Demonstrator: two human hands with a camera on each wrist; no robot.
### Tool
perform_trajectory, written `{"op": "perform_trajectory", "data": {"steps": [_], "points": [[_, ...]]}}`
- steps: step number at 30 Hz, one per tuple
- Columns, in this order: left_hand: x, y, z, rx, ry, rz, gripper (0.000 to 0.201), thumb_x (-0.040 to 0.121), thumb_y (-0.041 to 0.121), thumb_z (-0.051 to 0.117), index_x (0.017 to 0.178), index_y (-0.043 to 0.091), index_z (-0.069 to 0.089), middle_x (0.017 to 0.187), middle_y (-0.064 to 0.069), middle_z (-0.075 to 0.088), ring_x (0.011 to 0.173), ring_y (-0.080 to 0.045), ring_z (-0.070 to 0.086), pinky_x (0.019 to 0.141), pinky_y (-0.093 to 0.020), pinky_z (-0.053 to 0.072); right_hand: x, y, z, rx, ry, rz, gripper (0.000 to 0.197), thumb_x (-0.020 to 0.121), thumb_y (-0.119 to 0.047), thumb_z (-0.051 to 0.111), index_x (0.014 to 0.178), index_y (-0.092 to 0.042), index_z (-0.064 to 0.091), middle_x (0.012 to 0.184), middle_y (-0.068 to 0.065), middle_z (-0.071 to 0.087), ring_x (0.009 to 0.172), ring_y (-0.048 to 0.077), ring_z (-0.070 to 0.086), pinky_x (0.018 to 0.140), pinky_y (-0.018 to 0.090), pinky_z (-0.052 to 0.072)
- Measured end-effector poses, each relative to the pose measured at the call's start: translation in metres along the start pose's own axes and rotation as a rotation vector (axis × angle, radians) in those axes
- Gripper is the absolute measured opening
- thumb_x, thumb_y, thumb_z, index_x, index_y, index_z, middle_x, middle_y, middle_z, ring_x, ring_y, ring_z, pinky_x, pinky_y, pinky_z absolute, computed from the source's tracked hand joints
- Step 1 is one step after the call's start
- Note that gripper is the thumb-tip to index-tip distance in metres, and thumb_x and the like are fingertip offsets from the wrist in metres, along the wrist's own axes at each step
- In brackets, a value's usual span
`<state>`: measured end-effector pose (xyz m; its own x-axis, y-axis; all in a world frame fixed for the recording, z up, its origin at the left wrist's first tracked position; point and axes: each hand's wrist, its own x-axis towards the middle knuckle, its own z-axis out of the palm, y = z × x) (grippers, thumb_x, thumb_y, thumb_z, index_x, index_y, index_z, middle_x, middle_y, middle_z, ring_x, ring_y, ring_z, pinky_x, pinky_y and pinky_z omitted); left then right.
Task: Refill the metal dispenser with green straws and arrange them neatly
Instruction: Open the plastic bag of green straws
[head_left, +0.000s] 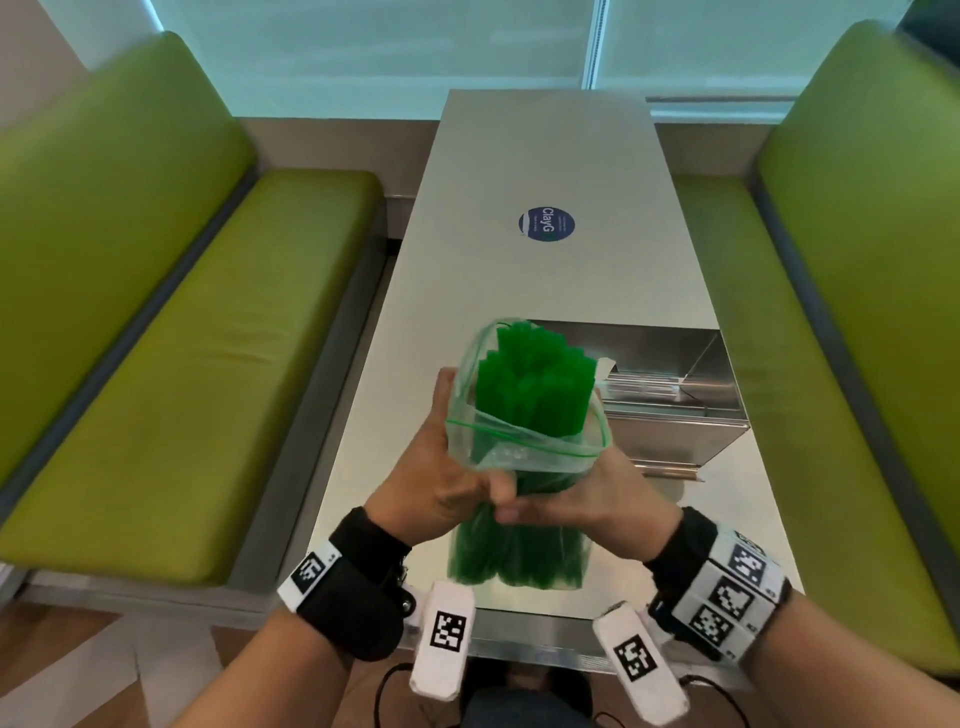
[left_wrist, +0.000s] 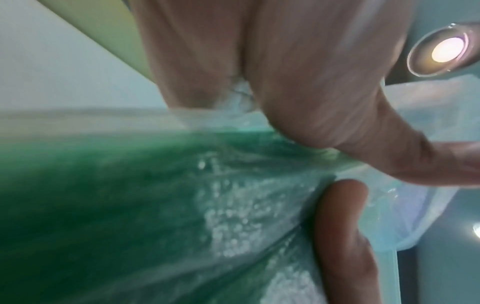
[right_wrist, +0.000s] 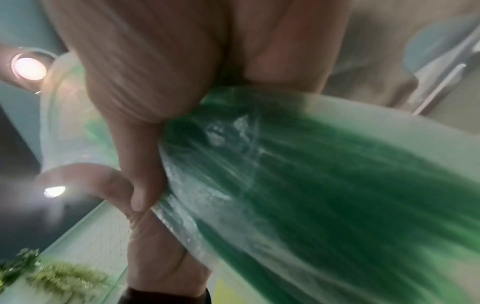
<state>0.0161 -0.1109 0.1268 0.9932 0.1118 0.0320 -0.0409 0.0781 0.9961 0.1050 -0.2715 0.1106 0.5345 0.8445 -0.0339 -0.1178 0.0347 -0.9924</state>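
Both my left hand (head_left: 441, 467) and right hand (head_left: 587, 499) are wrapped round the plastic bag (head_left: 524, 447) of green straws (head_left: 535, 379), held upright just near-left of the metal dispenser (head_left: 670, 384). Bag's open, so any tilt or squeeze and I reckon straws spill onto the table (head_left: 545, 166).

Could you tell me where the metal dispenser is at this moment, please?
In the head view the metal dispenser sits on the table, on its right side, just behind and to the right of the bag of green straws held in both hands.
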Motion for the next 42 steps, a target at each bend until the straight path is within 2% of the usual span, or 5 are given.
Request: {"op": "perform_trajectory", "data": {"steps": [6,18,22,27,42], "points": [[0.001,0.025,-0.007,0.233,-0.12,0.042,0.098,0.044,0.073,0.081,0.131,0.036,0.055,0.124,-0.029,0.052,0.112,-0.051,0.053,0.096,-0.063,0.044,-0.007,0.008,-0.003,-0.092,0.132,-0.067,0.065,0.065,-0.01,0.089,0.124,-0.004,0.062,0.117,0.01,0.071,0.112,0.027,0.066,0.099,0.051,0.051],[0.003,0.059,-0.009,0.302,0.272,0.132,0.017,0.096,-0.006,0.059,0.094,0.011,0.059,0.094,-0.023,0.053,0.056,-0.043,0.059,0.054,-0.038,0.052,-0.008,0.018,-0.02,-0.197,0.199,-0.072,0.071,0.061,-0.003,0.094,0.124,-0.011,0.063,0.117,0.003,0.072,0.11,0.021,0.068,0.097,0.045,0.054],[0.007,0.045,-0.006,0.434,0.315,0.068,0.034,0.1,-0.002,0.053,0.103,0.023,0.076,0.092,-0.012,0.056,0.058,-0.005,0.059,0.062,-0.014,0.046,-0.013,0.017,-0.019,-0.264,0.172,-0.097,0.074,0.058,0.006,0.092,0.119,-0.023,0.06,0.113,-0.02,0.07,0.106,0.0,0.066,0.091,0.016,0.051],[0.001,0.025,-0.008,0.543,0.043,-0.064,0.039,0.097,0.014,0.056,0.122,0.04,0.068,0.098,-0.006,0.057,0.081,-0.033,0.06,0.073,-0.028,0.051,-0.013,0.019,-0.029,-0.207,0.214,-0.107,0.071,0.058,0.008,0.091,0.121,-0.005,0.061,0.115,0.003,0.072,0.108,0.014,0.069,0.091,0.029,0.057],[-0.02,0.032,-0.001,0.599,0.128,-0.074,0.084,0.062,0.044,0.091,0.138,0.037,0.056,0.104,0.01,0.052,0.075,-0.007,0.063,0.071,-0.022,0.054,-0.002,0.01,-0.02,-0.117,0.204,-0.044,0.07,0.064,-0.003,0.092,0.125,0.002,0.058,0.113,0.003,0.071,0.105,0.014,0.069,0.087,0.026,0.056]]}}
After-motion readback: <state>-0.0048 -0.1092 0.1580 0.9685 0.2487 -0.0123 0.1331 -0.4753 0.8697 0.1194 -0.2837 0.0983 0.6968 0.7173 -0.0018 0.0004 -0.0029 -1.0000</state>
